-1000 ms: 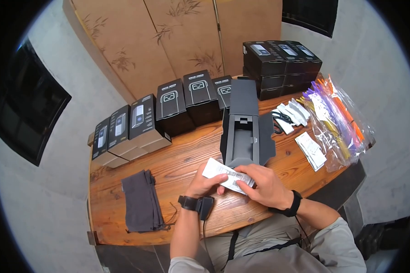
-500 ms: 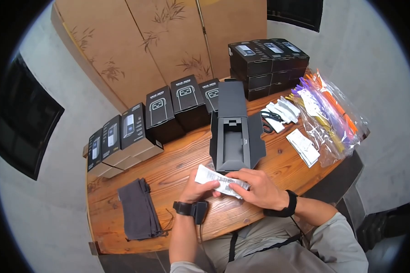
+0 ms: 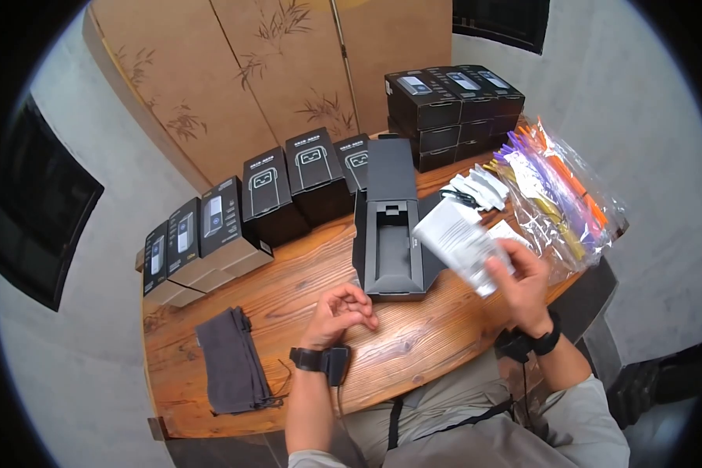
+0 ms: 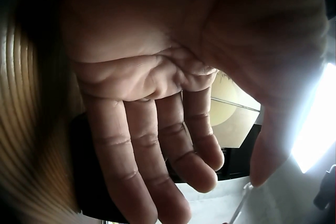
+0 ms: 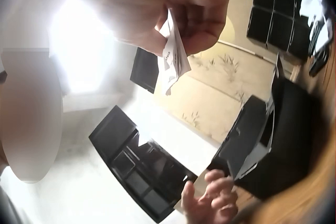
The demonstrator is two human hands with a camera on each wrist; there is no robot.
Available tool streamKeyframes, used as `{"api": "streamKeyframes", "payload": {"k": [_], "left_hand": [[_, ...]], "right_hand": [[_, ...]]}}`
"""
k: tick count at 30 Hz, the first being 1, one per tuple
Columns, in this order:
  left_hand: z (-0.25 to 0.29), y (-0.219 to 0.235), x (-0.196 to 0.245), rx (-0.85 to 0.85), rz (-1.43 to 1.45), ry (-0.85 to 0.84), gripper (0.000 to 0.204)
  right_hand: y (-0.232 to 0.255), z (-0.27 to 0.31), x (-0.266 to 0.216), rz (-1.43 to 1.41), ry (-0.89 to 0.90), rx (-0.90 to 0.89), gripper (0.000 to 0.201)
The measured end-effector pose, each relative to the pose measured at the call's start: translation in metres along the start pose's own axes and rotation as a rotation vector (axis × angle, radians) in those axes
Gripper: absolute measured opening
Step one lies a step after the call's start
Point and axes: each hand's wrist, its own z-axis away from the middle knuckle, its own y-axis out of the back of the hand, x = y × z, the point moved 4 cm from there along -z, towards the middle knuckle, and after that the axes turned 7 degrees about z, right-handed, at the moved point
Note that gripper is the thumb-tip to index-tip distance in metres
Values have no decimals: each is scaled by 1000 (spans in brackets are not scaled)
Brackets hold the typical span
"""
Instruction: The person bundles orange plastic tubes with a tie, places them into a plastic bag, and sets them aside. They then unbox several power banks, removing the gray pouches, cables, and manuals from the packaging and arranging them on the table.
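My right hand is raised over the table's right side and pinches a white printed paper leaflet; the right wrist view shows the leaflet gripped between its fingers. My left hand hovers just above the wooden table with loosely curled fingers and holds nothing; the left wrist view shows its empty palm. An opened black box with its flaps spread lies just beyond both hands.
A row of black product boxes lines the far left edge, and a stack of black boxes stands at the back right. Clear bags of coloured items and white leaflets lie at the right. Grey cloth pouches lie at the near left.
My left hand has let go of the leaflet. My right hand has lifted it up and to the right, away from the table's front edge.
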Motion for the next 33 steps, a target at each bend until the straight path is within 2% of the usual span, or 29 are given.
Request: {"api": "streamKeyframes", "payload": {"k": [2,5,12,18,21,24,27,33], "left_hand": [[0,-1,1,11,-29,5,26],[-1,-7,4,-3,-26,-6,19],[-2,-8,4,-10,-40,-15,16],[-3,-6,4,-20,-62,-36,17],[-2,-6,3,-18,-61,-37,18],[-2,-5,3,-23,-64,-43,19],[-2,-5,3,-18,-72,-41,20],[-3,-6,3,-9,-87,-31,21]], "right_hand": [[28,-15,14,61,13,136,28],[62,-32,34,136,-11,221,28],[104,-40,89,627,-61,184,29],[115,-36,120,865,-168,127,29],[119,-39,139,568,-125,172,28],[116,-39,134,247,-226,168,28],[120,-37,131,278,-249,69,29],[125,-25,131,357,-325,54,29]]}}
